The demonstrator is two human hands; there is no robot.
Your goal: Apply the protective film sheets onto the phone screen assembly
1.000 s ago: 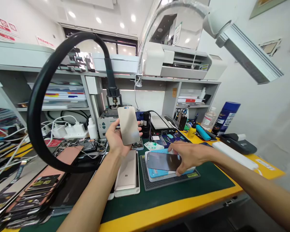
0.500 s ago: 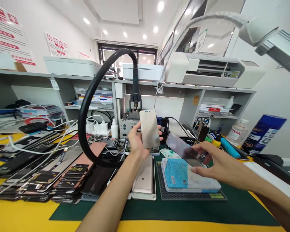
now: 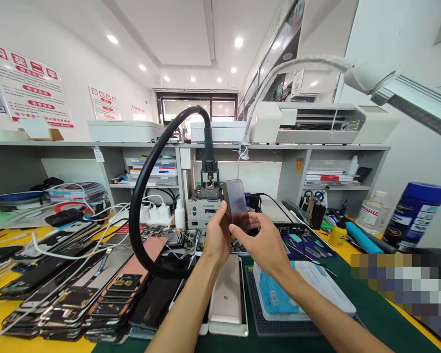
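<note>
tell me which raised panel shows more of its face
The greyish screen at the right hand; the brownish panel beside it shows only a strip.

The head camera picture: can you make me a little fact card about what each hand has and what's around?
Left hand: holding a thin gold-brown panel
Right hand: holding a dark shiny panel in front of it
Panels touching: can't tell
Below the hands: pale slab marked MI
Picture's left: stacked panels, black hose
Picture's right: blue can, yellow bottle
</note>
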